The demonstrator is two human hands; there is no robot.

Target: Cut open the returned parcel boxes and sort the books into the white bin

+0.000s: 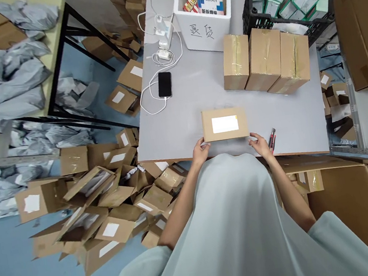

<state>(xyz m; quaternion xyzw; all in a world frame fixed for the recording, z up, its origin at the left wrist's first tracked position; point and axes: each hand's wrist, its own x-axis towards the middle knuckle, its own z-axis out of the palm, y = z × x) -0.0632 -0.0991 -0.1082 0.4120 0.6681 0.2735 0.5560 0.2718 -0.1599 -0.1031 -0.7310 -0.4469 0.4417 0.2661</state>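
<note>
A small cardboard box (226,135) with a white label (225,124) on its top lies near the front edge of the table. At its front left corner, the fingers and thumb of my left hand (200,152) close on the cardboard. My right hand (259,143) holds the front right corner in the same way, with the thumb toward the front. Just right of that hand a red and black box cutter (272,140) lies on the grey table (191,93).
Three taped cartons (264,63) stand at the back right, before a black crate (291,20) of green boxes. A white bin (205,35) holds books. A phone (164,84) lies beside a cable and power strip (163,32). Opened boxes (116,196) cover the floor at left.
</note>
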